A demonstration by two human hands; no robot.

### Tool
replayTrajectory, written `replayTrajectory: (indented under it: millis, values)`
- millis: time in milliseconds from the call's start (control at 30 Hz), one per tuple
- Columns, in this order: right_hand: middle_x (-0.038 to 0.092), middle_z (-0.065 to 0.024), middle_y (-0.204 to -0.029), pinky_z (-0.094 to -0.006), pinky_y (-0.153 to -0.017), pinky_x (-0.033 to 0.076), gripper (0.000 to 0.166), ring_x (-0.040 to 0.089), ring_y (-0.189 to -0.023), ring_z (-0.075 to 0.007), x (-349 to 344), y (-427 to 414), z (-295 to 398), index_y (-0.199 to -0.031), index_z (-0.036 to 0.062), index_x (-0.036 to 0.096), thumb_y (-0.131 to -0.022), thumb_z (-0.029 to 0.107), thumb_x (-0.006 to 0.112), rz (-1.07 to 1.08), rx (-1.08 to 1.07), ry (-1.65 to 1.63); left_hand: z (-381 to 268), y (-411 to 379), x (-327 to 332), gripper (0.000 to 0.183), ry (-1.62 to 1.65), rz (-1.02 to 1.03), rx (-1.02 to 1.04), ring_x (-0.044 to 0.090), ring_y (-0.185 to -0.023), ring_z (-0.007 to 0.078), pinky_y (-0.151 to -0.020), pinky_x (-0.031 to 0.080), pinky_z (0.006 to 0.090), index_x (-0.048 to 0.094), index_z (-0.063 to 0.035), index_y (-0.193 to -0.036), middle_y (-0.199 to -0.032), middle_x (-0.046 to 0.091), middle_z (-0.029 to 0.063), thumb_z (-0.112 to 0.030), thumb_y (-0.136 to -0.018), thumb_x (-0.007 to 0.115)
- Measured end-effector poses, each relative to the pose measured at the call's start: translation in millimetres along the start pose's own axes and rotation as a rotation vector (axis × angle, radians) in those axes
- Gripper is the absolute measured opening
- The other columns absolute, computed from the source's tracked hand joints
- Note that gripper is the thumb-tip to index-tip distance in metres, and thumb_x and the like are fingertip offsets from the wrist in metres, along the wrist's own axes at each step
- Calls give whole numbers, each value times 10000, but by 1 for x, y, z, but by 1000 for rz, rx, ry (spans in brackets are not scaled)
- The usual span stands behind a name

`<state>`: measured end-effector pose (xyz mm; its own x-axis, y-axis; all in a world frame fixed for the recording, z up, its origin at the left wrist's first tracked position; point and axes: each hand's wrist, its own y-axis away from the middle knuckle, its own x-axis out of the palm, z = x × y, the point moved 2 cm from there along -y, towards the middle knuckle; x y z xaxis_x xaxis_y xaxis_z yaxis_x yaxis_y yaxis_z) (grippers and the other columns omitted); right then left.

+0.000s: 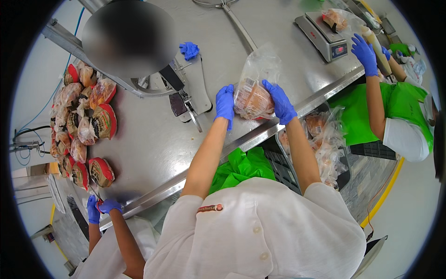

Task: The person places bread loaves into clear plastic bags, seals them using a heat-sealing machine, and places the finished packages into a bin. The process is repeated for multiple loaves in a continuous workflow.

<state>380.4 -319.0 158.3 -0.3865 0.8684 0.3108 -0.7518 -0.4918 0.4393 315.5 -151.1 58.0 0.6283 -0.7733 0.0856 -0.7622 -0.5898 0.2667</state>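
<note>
A clear plastic bag of what looks like poultry (253, 97) lies on the steel table (156, 139) before me, its loose open end pointing away. My left hand (225, 104), in a blue glove, is against the bag's left side. My right hand (279, 102), gloved the same, presses on its right side with the fingers over the top edge of the contents. Printed writing and a barcode show through the film. Left of the bag stands a bag-closing device with a metal lever (190, 106), and a crumpled blue glove (189, 50) lies behind it.
Packed bags (104, 122) crowd the table's left. A co-worker's gloved hands (108, 205) hold red-handled scissors at lower left. At right, another co-worker's hand (364, 54) is beside a scale (327, 38) bearing a bag. A crate of bagged pieces (325, 150) stands below the steel edge.
</note>
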Motion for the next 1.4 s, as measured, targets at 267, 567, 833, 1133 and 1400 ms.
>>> replayTrajectory:
  millis: [267,567,833,1133,1400]
  values:
    - [580,-117,-1026,-349,-836,452,371,564,-912,-230,-41,13,-39,-1098,10,515,-865,283,426,-35,73,-520,-36,7,49,419,430,116,-500,570,-771,229,-703,470,347,530,34,-997,-902,586,147,-346,-882,396]
    - [558,-134,-1045,-371,-845,434,406,554,-927,-255,-20,17,-76,-1102,1,485,-870,310,360,-377,-145,-725,-25,-11,50,383,831,-147,-374,551,-731,212,-741,449,344,514,-76,-833,-808,574,90,-427,-878,367]
    - [528,-64,-869,-341,-706,441,262,523,-799,-188,10,-6,-100,-918,64,476,-883,297,361,-487,-269,-753,-44,44,21,269,251,-171,77,486,-923,151,-835,392,293,477,-41,-1038,-1029,504,60,-257,-876,490]
    - [445,-23,-899,-299,-746,400,216,446,-828,-142,32,-3,-95,-915,100,427,-895,306,367,-696,-390,-447,-63,47,-2,234,-404,-77,230,540,-845,145,-786,423,273,551,-1,-976,-888,576,59,-199,-858,510]
    - [438,-21,-922,-289,-747,395,235,431,-831,-134,22,-27,-97,-939,100,420,-892,327,385,-549,-270,-414,-28,76,-10,286,207,116,-60,562,-761,131,-678,455,288,541,5,-882,-795,564,67,-278,-848,527]
